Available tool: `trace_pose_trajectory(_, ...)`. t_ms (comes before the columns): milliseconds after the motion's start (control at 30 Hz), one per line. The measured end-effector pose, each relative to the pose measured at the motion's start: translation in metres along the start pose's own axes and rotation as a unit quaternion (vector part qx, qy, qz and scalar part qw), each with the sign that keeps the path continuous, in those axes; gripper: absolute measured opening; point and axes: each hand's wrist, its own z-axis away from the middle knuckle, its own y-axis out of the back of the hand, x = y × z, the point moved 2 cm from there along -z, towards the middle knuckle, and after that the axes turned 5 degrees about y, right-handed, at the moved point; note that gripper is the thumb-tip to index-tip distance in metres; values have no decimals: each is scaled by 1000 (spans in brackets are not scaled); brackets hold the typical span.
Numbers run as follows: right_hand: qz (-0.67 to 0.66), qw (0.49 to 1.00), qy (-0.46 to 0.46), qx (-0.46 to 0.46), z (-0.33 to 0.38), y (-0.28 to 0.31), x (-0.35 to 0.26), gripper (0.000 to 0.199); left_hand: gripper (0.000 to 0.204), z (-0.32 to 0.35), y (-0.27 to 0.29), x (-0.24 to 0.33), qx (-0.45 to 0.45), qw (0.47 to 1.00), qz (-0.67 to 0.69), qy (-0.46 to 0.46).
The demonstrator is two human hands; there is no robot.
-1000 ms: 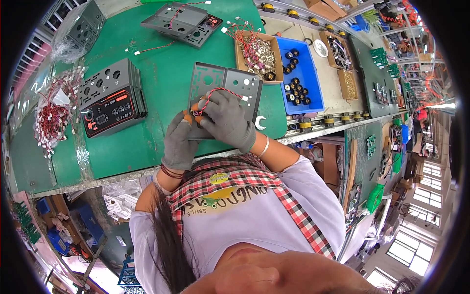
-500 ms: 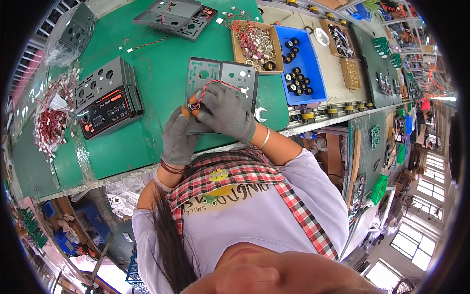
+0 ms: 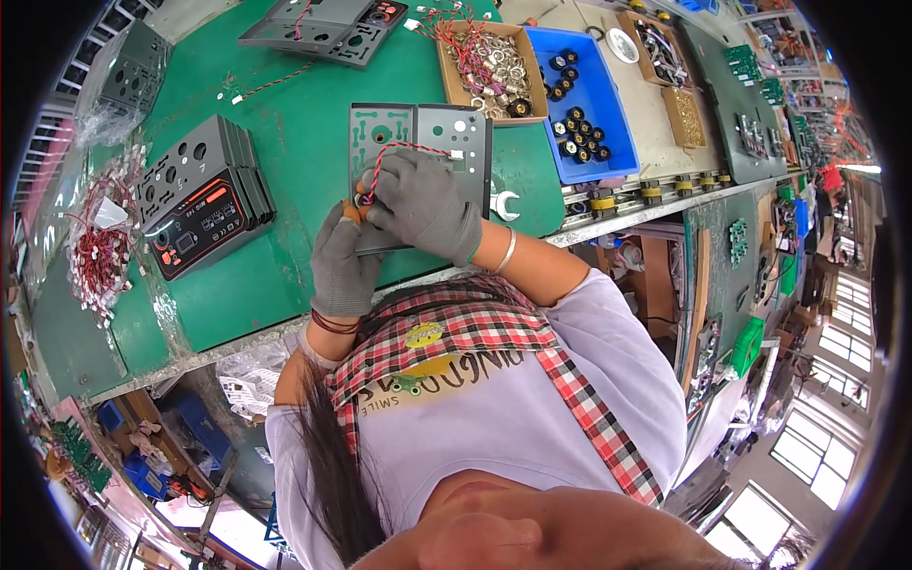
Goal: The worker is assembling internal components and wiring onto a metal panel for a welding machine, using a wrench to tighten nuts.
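A dark grey metal panel (image 3: 465, 179) with cut-outs lies on the green table in front of me. Both my gloved hands, with orange fingertip covers, meet over its near left part. My right hand (image 3: 425, 204) is closed on a red-and-white twisted cable (image 3: 378, 169), whose white connector rests over the panel. My left hand (image 3: 343, 269) pinches at the same cable end from below; fingers mostly hide the small part there. Just right of the panel lies an open-end wrench (image 3: 504, 203).
Left stand stacked printed panels (image 3: 206, 199) and a bundle of red-and-white cables (image 3: 98, 256). Beyond my right hand are a cardboard box (image 3: 539, 59) of metal rings and cables, and a blue bin (image 3: 608, 104) of black round parts. More grey panels (image 3: 313, 33) lie at the far edge.
My hands stay together at the cable end, with fingers slightly shifted. The whole view has moved a little, and the panel appears slightly farther left and up.
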Motion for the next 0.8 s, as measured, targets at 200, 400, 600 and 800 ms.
trace_pose_trajectory(200, -11, 990, 14, -141, -4, 24, -5, 38, 22, -1, 3, -2, 2, 1000, -3, 20)
trace_pose_trajectory(400, 15, 994, -5, -111, -5, 37, -5, 41, 23, -1, -2, -5, 0, 999, 32, 24)
trace_pose_trajectory(600, -107, 953, -114, -258, -5, 34, 2, 40, 24, 1, -1, -3, 6, 1000, -18, 9)
trace_pose_trajectory(800, -218, 929, -129, -268, -3, 31, 5, 34, 21, -3, 3, 6, 14, 999, -23, 18)
